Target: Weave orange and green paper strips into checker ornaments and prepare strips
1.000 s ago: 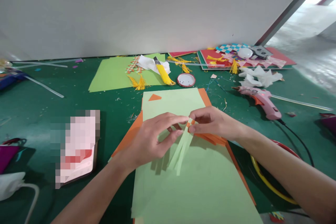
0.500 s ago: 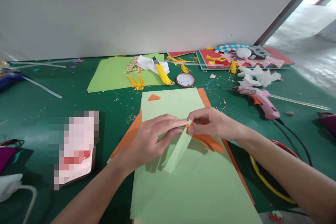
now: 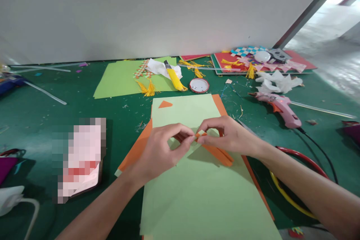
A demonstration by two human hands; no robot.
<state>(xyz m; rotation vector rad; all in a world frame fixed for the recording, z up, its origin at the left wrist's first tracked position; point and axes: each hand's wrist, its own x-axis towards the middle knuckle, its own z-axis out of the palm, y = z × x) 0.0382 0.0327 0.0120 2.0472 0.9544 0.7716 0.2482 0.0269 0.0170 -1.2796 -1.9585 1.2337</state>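
Over a stack of light green paper sheets, both hands meet at a small woven piece of orange and green paper strips. My right hand pinches the piece between thumb and fingers. Folded orange strips trail from it toward the lower right, under that hand. My left hand has thumb and index fingertip pressed together at the piece's left edge. The green strips' long ends are mostly hidden. A small orange paper scrap lies near the top of the sheets.
A pink glue gun with a cord lies at right, near a coiled red and yellow loop. Behind the sheets are a yellow cutter, a round lid and yellow tassels. A blurred phone stands at left.
The green strip ends that hung toward me have swung out of sight by my left hand. My left thumb and index finger have closed together at the piece; the orange strips have shifted slightly.
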